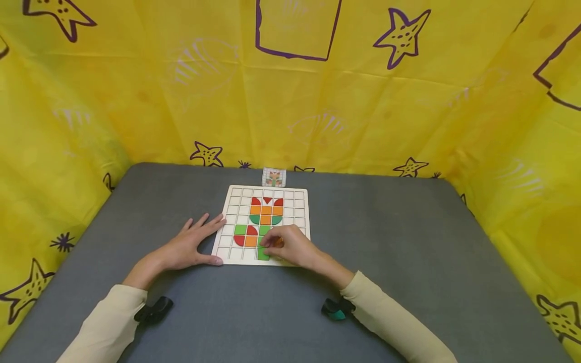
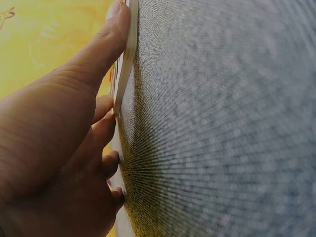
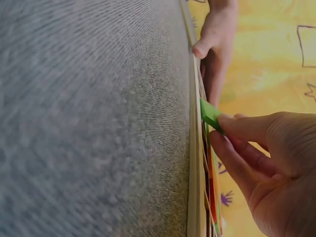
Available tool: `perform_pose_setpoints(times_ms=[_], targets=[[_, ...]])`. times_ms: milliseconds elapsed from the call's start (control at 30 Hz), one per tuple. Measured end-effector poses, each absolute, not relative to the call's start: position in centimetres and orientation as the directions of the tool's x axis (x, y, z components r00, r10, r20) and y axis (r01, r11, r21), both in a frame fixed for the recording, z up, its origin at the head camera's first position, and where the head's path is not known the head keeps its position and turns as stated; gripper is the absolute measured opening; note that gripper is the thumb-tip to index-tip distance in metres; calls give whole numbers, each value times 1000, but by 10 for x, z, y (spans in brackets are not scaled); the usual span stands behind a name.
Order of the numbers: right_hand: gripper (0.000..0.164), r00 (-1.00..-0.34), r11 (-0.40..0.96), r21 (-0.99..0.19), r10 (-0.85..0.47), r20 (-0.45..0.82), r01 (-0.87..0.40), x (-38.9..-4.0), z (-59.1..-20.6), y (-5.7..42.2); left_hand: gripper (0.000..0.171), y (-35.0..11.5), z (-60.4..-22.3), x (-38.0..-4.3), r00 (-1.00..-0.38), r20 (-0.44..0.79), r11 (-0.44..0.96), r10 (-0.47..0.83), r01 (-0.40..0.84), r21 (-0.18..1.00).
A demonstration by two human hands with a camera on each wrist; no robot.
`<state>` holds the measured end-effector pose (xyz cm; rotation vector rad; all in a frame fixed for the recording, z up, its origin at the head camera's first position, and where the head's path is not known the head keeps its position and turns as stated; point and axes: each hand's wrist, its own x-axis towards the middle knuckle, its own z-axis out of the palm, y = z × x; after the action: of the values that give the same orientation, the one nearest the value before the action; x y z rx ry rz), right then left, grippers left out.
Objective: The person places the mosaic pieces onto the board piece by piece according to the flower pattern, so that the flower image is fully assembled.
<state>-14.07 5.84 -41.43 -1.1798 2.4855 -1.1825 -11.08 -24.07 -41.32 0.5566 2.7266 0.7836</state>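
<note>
A pale square grid board (image 1: 295, 201) lies on the grey table, its cells partly filled with red, orange and green tiles that make a flower shape. My right hand (image 1: 292, 246) pinches a light green tile (image 3: 210, 114) between thumb and fingers at the board's near edge. In the right wrist view that tile stands tilted against the board. My left hand (image 1: 188, 246) spreads over the board's left edge, thumb at the near left corner and fingertips along the side. Some tiles under the right hand are hidden.
A small pattern card (image 1: 274, 177) with a similar flower picture lies just beyond the board's far edge. Grey cloth covers the table (image 1: 386, 242). Yellow curtains (image 1: 290, 101) with sea drawings enclose the back and sides.
</note>
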Motion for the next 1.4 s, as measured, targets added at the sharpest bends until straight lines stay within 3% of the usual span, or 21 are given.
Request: perform_pose_setpoints(times_ms=[1400], targets=[[11, -680, 503, -542, -710, 186, -673, -130, -408, 52, 105, -237, -410, -110, -887, -137, 779, 440, 301, 551]])
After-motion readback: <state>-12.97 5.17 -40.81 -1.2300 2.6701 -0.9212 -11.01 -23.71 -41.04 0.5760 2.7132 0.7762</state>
